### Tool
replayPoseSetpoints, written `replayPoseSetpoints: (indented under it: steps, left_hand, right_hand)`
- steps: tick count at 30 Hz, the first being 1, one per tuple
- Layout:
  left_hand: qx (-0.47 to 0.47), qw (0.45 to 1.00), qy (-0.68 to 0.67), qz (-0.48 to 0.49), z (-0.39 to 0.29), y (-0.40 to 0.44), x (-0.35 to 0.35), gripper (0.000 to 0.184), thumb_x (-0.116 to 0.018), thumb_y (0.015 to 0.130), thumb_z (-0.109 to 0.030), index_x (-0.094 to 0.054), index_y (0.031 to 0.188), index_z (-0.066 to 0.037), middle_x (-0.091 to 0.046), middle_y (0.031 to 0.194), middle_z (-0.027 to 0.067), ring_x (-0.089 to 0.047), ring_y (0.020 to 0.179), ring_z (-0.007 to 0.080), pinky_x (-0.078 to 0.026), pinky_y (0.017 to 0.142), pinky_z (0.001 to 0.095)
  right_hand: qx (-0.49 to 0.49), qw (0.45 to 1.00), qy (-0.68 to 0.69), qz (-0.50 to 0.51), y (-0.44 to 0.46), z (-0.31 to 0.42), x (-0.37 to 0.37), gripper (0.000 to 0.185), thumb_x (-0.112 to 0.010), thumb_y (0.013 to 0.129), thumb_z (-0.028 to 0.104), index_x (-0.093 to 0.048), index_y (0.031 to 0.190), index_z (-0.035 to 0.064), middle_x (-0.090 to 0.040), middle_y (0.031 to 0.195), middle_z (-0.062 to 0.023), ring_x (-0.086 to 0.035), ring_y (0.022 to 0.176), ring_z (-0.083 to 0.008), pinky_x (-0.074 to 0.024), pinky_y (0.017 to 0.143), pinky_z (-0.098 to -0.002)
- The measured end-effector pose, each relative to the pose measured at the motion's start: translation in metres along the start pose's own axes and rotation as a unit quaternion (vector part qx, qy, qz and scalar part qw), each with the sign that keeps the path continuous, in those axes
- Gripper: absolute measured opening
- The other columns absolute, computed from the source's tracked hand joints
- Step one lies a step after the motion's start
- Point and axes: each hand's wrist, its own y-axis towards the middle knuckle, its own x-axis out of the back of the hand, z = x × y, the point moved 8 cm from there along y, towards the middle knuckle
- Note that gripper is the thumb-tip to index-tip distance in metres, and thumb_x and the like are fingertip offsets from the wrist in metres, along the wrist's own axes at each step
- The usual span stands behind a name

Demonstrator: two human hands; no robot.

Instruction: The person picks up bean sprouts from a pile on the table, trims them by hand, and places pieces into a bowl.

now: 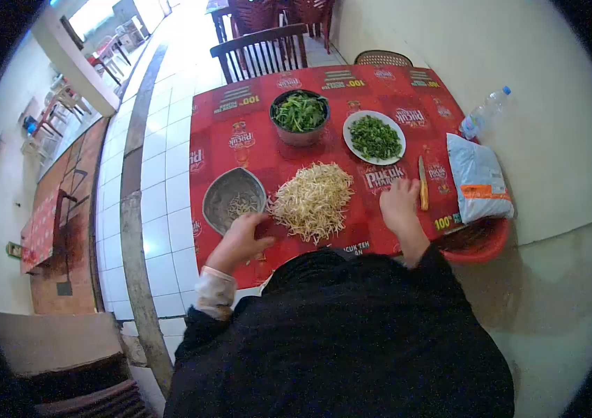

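A loose heap of bean sprouts (pixel 312 201) lies on the table between my two hands. My left hand (pixel 241 242) is over the near rim of a grey bowl (pixel 220 187), its thumb apart from the fingers and nothing visible in it. Some sprouts lie in the bottom of that bowl. Right of the heap, my right hand (pixel 400 206) is low over the tablecloth, fingers loosely bent and apart, with nothing visible in them. Just beside it lies a knife (pixel 423 191) with a yellowish handle. I cannot tell whether the fingers touch the cloth.
Behind the sprouts stand a pot of leafy greens (pixel 300 118) and a white plate (pixel 397 155) of chopped greens. A plastic bag (pixel 475 174), a clear bottle (pixel 484 113) and a red basin (pixel 480 244) are at the right, near the wall. Chairs (pixel 261 52) stand beyond the red tablecloth (pixel 240 111).
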Motion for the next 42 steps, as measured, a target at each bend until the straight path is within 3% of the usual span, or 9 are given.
replayPoseSetpoints:
  steps: [2, 11, 14, 17, 24, 28, 31, 37, 42]
  left_hand:
    - [0.064, 0.990, 0.124, -0.013, 0.037, 0.000, -0.027, 0.043, -0.065, 0.072, -0.015, -0.054, 0.111, 0.000, -0.054, 0.112, 0.0204, -0.052, 0.105, 0.0294, -0.043, 0.086, 0.0353]
    - [0.089, 0.963, -0.202, 0.156, 0.043, -0.013, -0.103, 0.027, -0.058, 0.083, -0.016, -0.058, 0.103, 0.002, -0.062, 0.095, 0.0126, -0.059, 0.089, 0.0189, -0.045, 0.079, 0.0297]
    - [0.176, 0.894, -0.385, 0.144, 0.045, -0.022, -0.108, 0.025, -0.057, 0.084, -0.017, -0.059, 0.099, 0.003, -0.063, 0.091, 0.0097, -0.058, 0.086, 0.0168, -0.045, 0.078, 0.0291]
    - [0.097, 0.923, -0.348, 0.130, 0.042, -0.017, -0.107, 0.019, -0.054, 0.088, -0.016, -0.059, 0.095, 0.000, -0.061, 0.087, 0.0050, -0.055, 0.083, 0.0105, -0.045, 0.074, 0.0274]
    - [-0.021, 0.991, 0.041, -0.126, 0.046, 0.010, -0.071, 0.012, -0.063, 0.072, -0.016, -0.064, 0.078, -0.005, -0.059, 0.076, 0.0100, -0.058, 0.075, 0.0287, -0.045, 0.064, 0.0381]
    - [-0.033, 0.987, 0.122, -0.100, 0.033, 0.017, -0.074, 0.013, -0.061, 0.075, -0.018, -0.065, 0.077, -0.005, -0.061, 0.080, 0.0094, -0.059, 0.073, 0.0270, -0.046, 0.064, 0.0364]
    - [0.066, 0.991, -0.031, 0.115, 0.045, 0.028, -0.100, 0.018, -0.059, 0.081, -0.019, -0.064, 0.081, -0.002, -0.063, 0.088, 0.0094, -0.059, 0.074, 0.0172, -0.046, 0.067, 0.0314]
    - [-0.005, 0.941, -0.336, -0.028, -0.005, 0.070, -0.083, 0.034, -0.056, 0.085, -0.023, -0.058, 0.107, 0.003, -0.062, 0.091, 0.0056, -0.055, 0.075, 0.0100, -0.045, 0.066, 0.0237]
    - [-0.020, 0.945, -0.323, -0.047, -0.002, 0.080, -0.086, 0.028, -0.059, 0.085, -0.023, -0.062, 0.100, 0.000, -0.063, 0.078, 0.0037, -0.055, 0.067, 0.0102, -0.045, 0.060, 0.0258]
  right_hand:
    - [-0.009, 0.877, 0.479, 0.032, -0.009, 0.014, -0.068, 0.030, -0.058, 0.075, 0.022, -0.061, 0.103, 0.0119, -0.056, 0.102, -0.0150, -0.052, 0.100, -0.0322, -0.0430, 0.084, -0.0442]
    - [-0.045, 0.870, 0.486, 0.076, -0.008, 0.075, -0.086, 0.030, -0.063, 0.072, 0.024, -0.061, 0.095, 0.0054, -0.056, 0.094, -0.0125, -0.056, 0.088, -0.0305, -0.0452, 0.075, -0.0407]
    - [-0.060, 0.891, 0.444, 0.071, 0.002, 0.080, -0.085, 0.028, -0.064, 0.071, 0.025, -0.062, 0.092, 0.0061, -0.056, 0.093, -0.0118, -0.056, 0.088, -0.0300, -0.0456, 0.075, -0.0411]
    - [-0.056, 0.906, 0.408, 0.094, 0.009, 0.090, -0.104, 0.025, -0.065, 0.071, 0.026, -0.063, 0.087, 0.0066, -0.055, 0.092, -0.0113, -0.056, 0.088, -0.0296, -0.0459, 0.074, -0.0417]
    - [-0.063, 0.874, 0.475, 0.073, 0.015, 0.091, -0.120, 0.018, -0.065, 0.072, 0.023, -0.064, 0.076, 0.0057, -0.058, 0.086, -0.0131, -0.057, 0.083, -0.0297, -0.0460, 0.071, -0.0408]
    - [-0.076, 0.819, 0.567, 0.039, 0.017, 0.084, -0.118, 0.017, -0.064, 0.074, 0.020, -0.063, 0.078, 0.0042, -0.061, 0.076, -0.0124, -0.059, 0.073, -0.0245, -0.0461, 0.064, -0.0358]
    - [-0.054, 0.759, 0.648, -0.003, 0.016, 0.084, -0.102, 0.018, -0.064, 0.078, 0.020, -0.063, 0.082, 0.0022, -0.062, 0.072, -0.0076, -0.058, 0.067, -0.0154, -0.0455, 0.060, -0.0300]
    - [-0.059, 0.527, 0.831, 0.166, -0.001, 0.105, -0.044, 0.021, -0.060, 0.084, 0.020, -0.060, 0.088, -0.0009, -0.060, 0.077, -0.0012, -0.053, 0.069, -0.0079, -0.0437, 0.062, -0.0239]
    - [-0.034, 0.598, 0.792, 0.117, 0.001, 0.103, -0.030, 0.023, -0.064, 0.079, 0.021, -0.063, 0.088, -0.0007, -0.061, 0.074, -0.0032, -0.055, 0.066, -0.0101, -0.0444, 0.059, -0.0262]
